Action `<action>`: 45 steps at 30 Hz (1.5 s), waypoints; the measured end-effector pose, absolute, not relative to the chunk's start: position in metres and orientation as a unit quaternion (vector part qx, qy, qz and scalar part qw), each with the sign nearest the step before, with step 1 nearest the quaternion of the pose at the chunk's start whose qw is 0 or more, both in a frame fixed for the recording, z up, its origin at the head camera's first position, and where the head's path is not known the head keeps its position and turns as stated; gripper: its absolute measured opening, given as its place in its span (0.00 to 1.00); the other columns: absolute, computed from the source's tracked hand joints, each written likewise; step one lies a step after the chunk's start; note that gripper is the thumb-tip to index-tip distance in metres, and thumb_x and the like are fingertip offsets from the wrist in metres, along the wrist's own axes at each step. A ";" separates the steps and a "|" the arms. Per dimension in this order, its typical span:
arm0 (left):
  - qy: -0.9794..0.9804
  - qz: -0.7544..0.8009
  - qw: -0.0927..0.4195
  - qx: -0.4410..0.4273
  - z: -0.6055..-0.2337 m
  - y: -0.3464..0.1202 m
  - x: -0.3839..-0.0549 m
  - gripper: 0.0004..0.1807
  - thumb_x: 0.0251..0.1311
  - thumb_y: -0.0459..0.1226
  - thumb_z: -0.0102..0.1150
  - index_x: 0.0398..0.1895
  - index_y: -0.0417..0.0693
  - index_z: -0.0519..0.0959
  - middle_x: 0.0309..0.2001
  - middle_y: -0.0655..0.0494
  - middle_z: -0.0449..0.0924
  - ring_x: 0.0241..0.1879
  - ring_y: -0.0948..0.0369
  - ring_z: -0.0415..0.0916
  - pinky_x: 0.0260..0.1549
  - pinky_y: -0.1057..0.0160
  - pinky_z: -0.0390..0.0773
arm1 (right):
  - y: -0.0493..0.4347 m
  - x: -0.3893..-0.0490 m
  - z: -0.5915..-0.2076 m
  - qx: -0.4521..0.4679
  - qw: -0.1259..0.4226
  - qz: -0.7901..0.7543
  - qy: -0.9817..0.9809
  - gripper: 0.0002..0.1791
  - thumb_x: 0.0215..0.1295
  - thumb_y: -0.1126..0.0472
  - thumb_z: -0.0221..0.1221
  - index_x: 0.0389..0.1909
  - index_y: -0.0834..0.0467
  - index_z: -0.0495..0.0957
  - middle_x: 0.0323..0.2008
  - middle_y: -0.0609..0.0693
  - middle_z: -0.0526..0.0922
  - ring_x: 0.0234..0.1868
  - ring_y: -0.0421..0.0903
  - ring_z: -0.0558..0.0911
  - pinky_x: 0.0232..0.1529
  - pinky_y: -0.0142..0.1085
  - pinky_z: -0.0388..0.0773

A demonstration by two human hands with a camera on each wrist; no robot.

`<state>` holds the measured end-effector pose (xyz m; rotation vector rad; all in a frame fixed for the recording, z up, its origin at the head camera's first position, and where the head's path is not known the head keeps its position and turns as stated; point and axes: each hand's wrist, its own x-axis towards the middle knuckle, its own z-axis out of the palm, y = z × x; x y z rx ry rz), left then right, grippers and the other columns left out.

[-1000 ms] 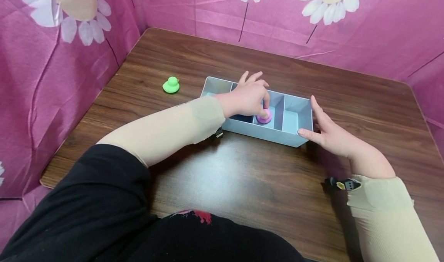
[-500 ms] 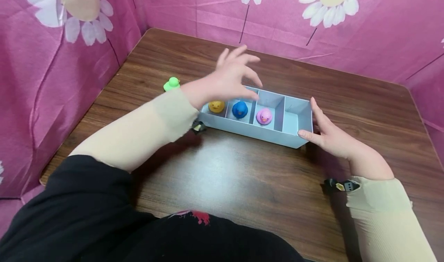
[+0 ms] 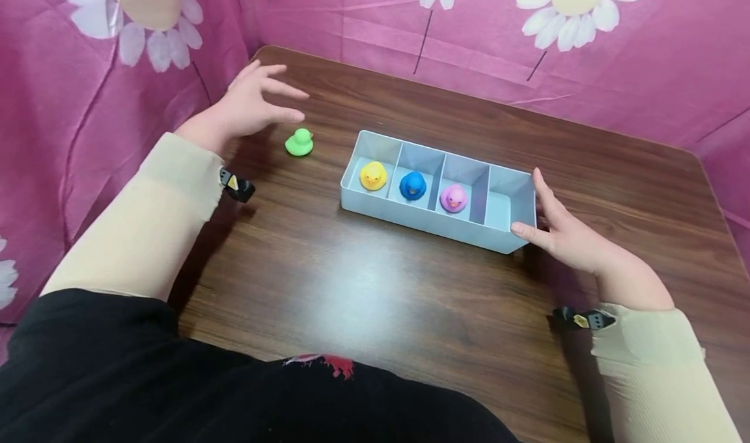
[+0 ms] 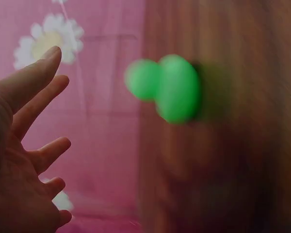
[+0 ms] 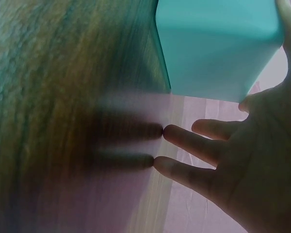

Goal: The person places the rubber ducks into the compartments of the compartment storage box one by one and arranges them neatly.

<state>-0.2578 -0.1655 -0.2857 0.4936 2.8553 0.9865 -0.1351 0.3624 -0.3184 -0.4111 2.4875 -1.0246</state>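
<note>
My left hand (image 3: 249, 104) hovers just behind and left of a lime-green toy duck (image 3: 299, 142), fingers spread and holding nothing. In the left wrist view the same green duck (image 4: 174, 90) is blurred and apart from the fingers. A light blue-grey divided box (image 3: 433, 225) holds a yellow duck (image 3: 373, 176), a blue duck (image 3: 413, 185) and a pink duck (image 3: 454, 198) in separate compartments. At its right end, my right hand (image 3: 571, 234) touches the corners with outstretched thumb and index finger. Its other fingers extend past the box (image 5: 218, 63) in the right wrist view.
The rightmost compartment (image 3: 499, 210) has nothing in it. Beneath everything is a dark wood-grain table (image 3: 281, 254). Pink flowered cloth (image 3: 375, 19) hangs along its back and left sides.
My left hand has released the pink duck in the third compartment, lifted, and moved left toward the green duck. My right hand has stayed at the box's right end.
</note>
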 end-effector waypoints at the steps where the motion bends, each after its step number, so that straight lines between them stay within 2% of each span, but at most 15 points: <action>1: 0.931 0.327 0.049 0.154 -0.291 -0.170 -0.258 0.26 0.60 0.49 0.67 0.61 0.52 0.79 0.77 0.50 0.50 0.76 0.54 0.26 0.68 0.54 0.22 | 0.363 -0.134 -0.319 -0.150 0.209 -0.371 0.892 0.56 0.72 0.61 0.57 0.74 0.38 0.18 0.77 0.50 0.27 0.71 0.69 0.52 0.63 0.29 0.58; 4: 0.930 0.333 0.071 0.138 -0.307 -0.176 -0.259 0.27 0.59 0.48 0.68 0.61 0.50 0.79 0.76 0.48 0.51 0.76 0.53 0.26 0.68 0.50 0.23 | 0.365 -0.133 -0.319 -0.152 0.210 -0.376 0.890 0.56 0.72 0.61 0.57 0.75 0.40 0.18 0.77 0.52 0.25 0.71 0.72 0.50 0.69 0.49 0.54; 6: 0.931 0.327 0.082 0.138 -0.316 -0.176 -0.260 0.27 0.59 0.48 0.69 0.61 0.49 0.79 0.76 0.46 0.52 0.76 0.52 0.26 0.68 0.46 0.24 | 0.366 -0.132 -0.320 -0.155 0.210 -0.381 0.887 0.56 0.72 0.62 0.57 0.75 0.41 0.18 0.77 0.54 0.24 0.70 0.74 0.49 0.66 0.61 0.50; 7: 0.931 0.326 0.086 0.138 -0.319 -0.175 -0.261 0.27 0.59 0.48 0.69 0.61 0.49 0.79 0.76 0.45 0.52 0.76 0.51 0.26 0.68 0.44 0.24 | 0.366 -0.132 -0.320 -0.153 0.210 -0.379 0.888 0.56 0.72 0.62 0.57 0.75 0.41 0.18 0.77 0.53 0.25 0.70 0.74 0.49 0.66 0.59 0.51; 10: 0.931 0.322 0.094 0.142 -0.326 -0.170 -0.262 0.27 0.59 0.48 0.69 0.60 0.48 0.80 0.76 0.45 0.52 0.76 0.49 0.26 0.67 0.42 0.25 | 0.368 -0.131 -0.321 -0.152 0.206 -0.378 0.890 0.56 0.72 0.62 0.57 0.75 0.40 0.18 0.77 0.53 0.25 0.70 0.73 0.51 0.67 0.38 0.56; 13: 0.929 0.329 0.100 0.135 -0.329 -0.166 -0.262 0.26 0.58 0.48 0.70 0.58 0.47 0.81 0.76 0.46 0.52 0.75 0.47 0.25 0.67 0.41 0.24 | 0.367 -0.131 -0.322 -0.157 0.201 -0.380 0.889 0.56 0.72 0.63 0.57 0.75 0.41 0.18 0.77 0.54 0.26 0.70 0.73 0.52 0.55 0.19 0.57; 15: 0.930 0.329 0.101 0.132 -0.329 -0.164 -0.262 0.26 0.58 0.47 0.71 0.57 0.46 0.82 0.76 0.46 0.53 0.75 0.46 0.25 0.66 0.41 0.24 | 0.367 -0.131 -0.323 -0.160 0.198 -0.386 0.887 0.56 0.72 0.63 0.57 0.75 0.41 0.19 0.77 0.54 0.26 0.69 0.74 0.52 0.51 0.15 0.57; 17: 0.930 0.330 0.100 0.132 -0.329 -0.162 -0.262 0.25 0.57 0.47 0.71 0.56 0.46 0.82 0.76 0.46 0.53 0.75 0.46 0.26 0.66 0.41 0.24 | 0.366 -0.131 -0.322 -0.162 0.196 -0.388 0.886 0.56 0.72 0.63 0.57 0.75 0.41 0.19 0.77 0.54 0.26 0.69 0.74 0.52 0.51 0.15 0.57; 20: 0.929 0.331 0.099 0.131 -0.327 -0.160 -0.262 0.24 0.58 0.47 0.71 0.55 0.46 0.83 0.76 0.47 0.53 0.75 0.46 0.26 0.66 0.41 0.24 | 0.366 -0.129 -0.321 -0.158 0.197 -0.387 0.887 0.56 0.72 0.63 0.57 0.75 0.41 0.19 0.77 0.54 0.26 0.70 0.73 0.51 0.63 0.29 0.57; 27: 0.929 0.334 0.089 0.133 -0.313 -0.152 -0.264 0.24 0.57 0.48 0.71 0.55 0.48 0.83 0.76 0.52 0.52 0.75 0.51 0.25 0.67 0.45 0.21 | 0.368 -0.130 -0.322 -0.155 0.200 -0.378 0.891 0.56 0.72 0.62 0.57 0.75 0.41 0.18 0.77 0.53 0.26 0.70 0.73 0.52 0.57 0.20 0.59; 31: 0.928 0.336 0.081 0.142 -0.302 -0.146 -0.266 0.24 0.57 0.48 0.71 0.56 0.49 0.83 0.76 0.53 0.53 0.75 0.52 0.25 0.67 0.46 0.22 | 0.368 -0.130 -0.321 -0.156 0.200 -0.372 0.893 0.56 0.72 0.62 0.57 0.75 0.42 0.18 0.77 0.55 0.28 0.69 0.71 0.54 0.58 0.24 0.60; 34: 0.926 0.338 0.077 0.149 -0.295 -0.140 -0.266 0.24 0.57 0.48 0.71 0.56 0.49 0.83 0.76 0.54 0.53 0.75 0.54 0.24 0.67 0.47 0.22 | 0.367 -0.131 -0.321 -0.163 0.197 -0.373 0.892 0.56 0.72 0.62 0.57 0.75 0.43 0.18 0.77 0.58 0.30 0.68 0.70 0.56 0.51 0.17 0.60; 37: 0.924 0.339 0.076 0.158 -0.289 -0.133 -0.266 0.24 0.57 0.50 0.70 0.55 0.51 0.83 0.76 0.56 0.52 0.75 0.56 0.24 0.67 0.48 0.20 | 0.366 -0.131 -0.320 -0.164 0.196 -0.370 0.893 0.56 0.72 0.62 0.57 0.75 0.44 0.18 0.77 0.58 0.30 0.68 0.70 0.55 0.55 0.21 0.61; 39: 0.923 0.339 0.077 0.167 -0.285 -0.126 -0.265 0.24 0.57 0.50 0.70 0.55 0.52 0.84 0.76 0.57 0.52 0.75 0.56 0.24 0.66 0.49 0.20 | 0.365 -0.131 -0.319 -0.161 0.199 -0.368 0.894 0.56 0.72 0.61 0.57 0.75 0.44 0.18 0.77 0.57 0.28 0.68 0.71 0.55 0.61 0.33 0.61; 45: 0.922 0.324 0.064 0.199 -0.270 -0.105 -0.263 0.22 0.58 0.50 0.69 0.55 0.55 0.84 0.76 0.57 0.53 0.76 0.58 0.25 0.67 0.50 0.20 | 0.363 -0.132 -0.318 -0.152 0.206 -0.374 0.891 0.56 0.72 0.60 0.58 0.75 0.40 0.18 0.77 0.51 0.26 0.71 0.68 0.52 0.67 0.41 0.57</action>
